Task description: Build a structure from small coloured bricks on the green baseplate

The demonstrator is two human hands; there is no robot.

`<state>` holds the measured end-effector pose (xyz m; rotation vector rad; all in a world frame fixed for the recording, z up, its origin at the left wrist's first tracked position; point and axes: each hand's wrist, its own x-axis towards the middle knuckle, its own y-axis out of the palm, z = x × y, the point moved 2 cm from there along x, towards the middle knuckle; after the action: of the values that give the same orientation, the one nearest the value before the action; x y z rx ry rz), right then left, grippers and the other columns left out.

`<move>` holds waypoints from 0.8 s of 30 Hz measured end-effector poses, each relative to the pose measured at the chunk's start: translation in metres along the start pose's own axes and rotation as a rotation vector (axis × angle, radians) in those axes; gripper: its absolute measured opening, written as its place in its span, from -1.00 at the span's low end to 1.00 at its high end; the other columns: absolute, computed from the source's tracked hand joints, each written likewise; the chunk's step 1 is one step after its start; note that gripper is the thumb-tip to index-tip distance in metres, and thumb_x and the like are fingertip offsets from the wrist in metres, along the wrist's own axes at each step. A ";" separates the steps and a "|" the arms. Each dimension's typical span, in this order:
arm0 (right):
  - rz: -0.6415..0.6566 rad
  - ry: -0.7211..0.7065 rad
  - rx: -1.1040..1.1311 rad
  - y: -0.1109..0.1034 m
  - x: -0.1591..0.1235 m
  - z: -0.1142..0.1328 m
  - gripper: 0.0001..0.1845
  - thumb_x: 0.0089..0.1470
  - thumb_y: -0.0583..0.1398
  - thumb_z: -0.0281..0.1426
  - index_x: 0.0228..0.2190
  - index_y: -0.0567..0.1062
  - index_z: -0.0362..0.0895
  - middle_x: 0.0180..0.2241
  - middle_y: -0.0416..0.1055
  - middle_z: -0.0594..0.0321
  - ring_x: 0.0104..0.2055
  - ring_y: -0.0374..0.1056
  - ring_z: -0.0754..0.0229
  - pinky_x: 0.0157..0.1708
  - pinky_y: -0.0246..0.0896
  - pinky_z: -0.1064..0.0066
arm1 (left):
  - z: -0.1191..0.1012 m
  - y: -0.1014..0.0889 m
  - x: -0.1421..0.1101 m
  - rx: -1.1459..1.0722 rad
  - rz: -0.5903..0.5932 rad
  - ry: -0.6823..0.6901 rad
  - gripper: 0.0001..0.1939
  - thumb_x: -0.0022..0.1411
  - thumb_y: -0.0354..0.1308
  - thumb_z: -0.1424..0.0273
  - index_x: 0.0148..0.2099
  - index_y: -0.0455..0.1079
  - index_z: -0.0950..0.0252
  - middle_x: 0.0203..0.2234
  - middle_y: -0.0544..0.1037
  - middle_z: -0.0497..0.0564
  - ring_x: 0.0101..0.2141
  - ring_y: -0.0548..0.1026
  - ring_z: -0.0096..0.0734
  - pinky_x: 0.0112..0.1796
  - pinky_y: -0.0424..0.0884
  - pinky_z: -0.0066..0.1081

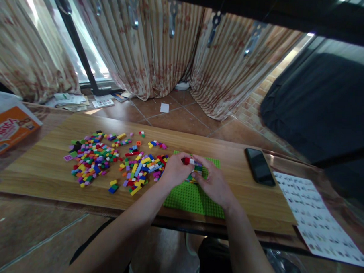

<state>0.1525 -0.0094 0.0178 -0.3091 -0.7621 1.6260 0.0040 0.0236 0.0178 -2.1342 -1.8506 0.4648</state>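
Observation:
Both hands meet around a small cluster of toy building bricks (198,168) at the upper part of a green studded baseplate (194,199). My left hand (176,168) is closed, its fingers pinching at a red and white piece (189,161) on the cluster's left side. Curled around the right side is my right hand (212,180), thumb and fingers against the bricks. The hands cover much of the cluster, so I cannot tell whether it is fixed to the baseplate.
Loose bricks lie in a large pile (96,157) and a nearer pile (141,169) on the wooden board (48,155). A phone (260,167) lies to the right, beside a printed sheet (317,215). An orange and white bag (12,125) stands far left.

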 end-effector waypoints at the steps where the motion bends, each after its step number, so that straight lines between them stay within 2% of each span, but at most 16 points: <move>1: 0.001 -0.006 -0.003 0.000 0.000 -0.001 -0.49 0.09 0.20 -0.38 0.11 0.41 -0.02 0.10 0.44 0.13 0.16 0.32 0.02 0.18 0.16 0.01 | 0.001 0.001 0.000 -0.010 -0.004 0.005 -0.75 0.01 0.16 0.52 -0.22 0.55 0.34 -0.45 0.60 -0.04 -0.46 0.46 -0.42 -0.38 0.35 -0.44; 5: -0.026 -0.020 0.010 0.000 -0.002 -0.004 -0.47 0.08 0.21 -0.38 0.12 0.39 -0.04 0.10 0.43 0.10 0.16 0.32 0.03 0.18 0.17 0.02 | 0.007 0.003 -0.002 -0.049 -0.009 0.035 -0.74 0.04 0.18 0.49 -0.16 0.53 0.32 -0.39 0.61 -0.01 -0.39 0.51 -0.37 -0.30 0.40 -0.40; 8: -0.109 -0.061 0.001 -0.002 -0.002 -0.002 -0.49 0.08 0.23 -0.37 0.10 0.40 -0.04 0.10 0.43 0.11 0.16 0.32 0.04 0.18 0.17 0.02 | 0.009 -0.001 -0.005 -0.073 -0.024 0.093 -0.73 0.09 0.21 0.40 -0.13 0.51 0.34 -0.30 0.62 0.06 -0.29 0.53 -0.32 -0.22 0.42 -0.35; 10: -0.224 -0.093 0.001 -0.004 -0.003 0.003 -0.57 0.10 0.23 -0.35 0.03 0.45 -0.03 0.04 0.47 0.13 0.11 0.36 0.05 0.14 0.22 0.04 | 0.009 -0.013 -0.004 -0.128 -0.059 0.133 -0.72 0.13 0.20 0.34 -0.12 0.50 0.35 -0.24 0.61 0.11 -0.25 0.53 -0.30 -0.20 0.42 -0.34; 12: -0.353 -0.118 0.006 -0.003 -0.005 0.012 -0.69 0.12 0.22 -0.34 -0.07 0.51 -0.04 -0.08 0.54 0.16 -0.02 0.44 0.08 0.04 0.31 0.10 | 0.011 -0.030 -0.001 -0.214 -0.125 0.152 -0.74 0.14 0.18 0.33 -0.15 0.50 0.36 -0.25 0.61 0.12 -0.25 0.53 -0.32 -0.20 0.42 -0.35; 14: -0.420 -0.149 0.010 0.002 -0.007 0.024 -0.80 0.15 0.21 -0.35 -0.16 0.54 -0.05 -0.21 0.56 0.19 -0.17 0.48 0.13 -0.10 0.39 0.21 | 0.015 -0.052 0.004 -0.306 -0.270 0.132 -0.78 0.13 0.18 0.34 -0.21 0.51 0.36 -0.33 0.61 0.07 -0.30 0.52 -0.37 -0.21 0.42 -0.38; 16: -0.386 -0.207 0.015 0.012 -0.011 0.037 -0.85 0.17 0.19 -0.41 -0.22 0.55 -0.06 -0.25 0.55 0.20 -0.23 0.48 0.18 -0.18 0.40 0.29 | 0.020 -0.072 0.008 -0.389 -0.425 0.071 -0.80 0.10 0.20 0.33 -0.26 0.52 0.34 -0.42 0.59 0.02 -0.38 0.50 -0.43 -0.28 0.40 -0.43; 18: -0.299 -0.282 0.011 0.027 -0.014 0.049 -0.83 0.20 0.16 -0.46 -0.22 0.54 -0.06 -0.25 0.55 0.20 -0.20 0.47 0.20 -0.18 0.40 0.34 | 0.025 -0.086 0.009 -0.472 -0.528 0.016 -0.80 0.05 0.23 0.32 -0.29 0.52 0.34 -0.45 0.58 -0.01 -0.43 0.47 -0.47 -0.35 0.37 -0.48; 21: -0.192 -0.352 -0.027 0.051 -0.017 0.058 -0.79 0.24 0.11 -0.48 -0.19 0.53 -0.06 -0.25 0.54 0.19 -0.20 0.46 0.21 -0.16 0.40 0.36 | 0.027 -0.095 0.008 -0.589 -0.566 -0.025 -0.77 -0.01 0.26 0.29 -0.32 0.51 0.34 -0.47 0.57 -0.01 -0.48 0.44 -0.51 -0.42 0.32 -0.52; 24: -0.116 -0.341 -0.086 0.073 -0.016 0.060 -0.77 0.25 0.10 -0.46 -0.17 0.54 -0.07 -0.19 0.53 0.14 -0.13 0.44 0.16 -0.08 0.39 0.30 | 0.024 -0.097 0.004 -0.643 -0.563 -0.024 -0.77 -0.03 0.27 0.29 -0.34 0.49 0.35 -0.48 0.56 -0.02 -0.49 0.42 -0.55 -0.43 0.31 -0.55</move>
<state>0.0639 -0.0447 0.0133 -0.0450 -1.0906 1.5564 -0.0931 0.0417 0.0358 -1.7688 -2.7445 -0.2708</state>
